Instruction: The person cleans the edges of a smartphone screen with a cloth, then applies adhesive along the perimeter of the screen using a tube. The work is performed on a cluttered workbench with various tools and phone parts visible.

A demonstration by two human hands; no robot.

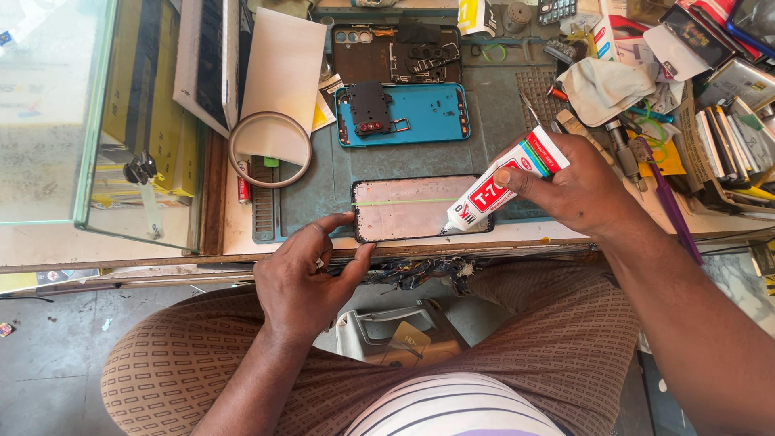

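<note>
A phone display panel (408, 207) lies face down on a blue-grey work mat (492, 121) near the bench's front edge. My left hand (311, 270) pinches its near left corner between thumb and forefinger. My right hand (569, 182) grips a white and red glue tube (504, 182), tilted so the nozzle touches the panel's near right edge. Behind the panel lies a blue phone back frame (428, 109) with a dark circuit board (370, 107) on it, and farther back a dark phone body (371, 56).
A ring-shaped magnifier (270, 149) rests left of the mat on a white sheet. A glass case (97, 121) stands at far left. Tools, a grey cloth (601, 89), boxes and phones crowd the right side. My knees sit below the bench edge.
</note>
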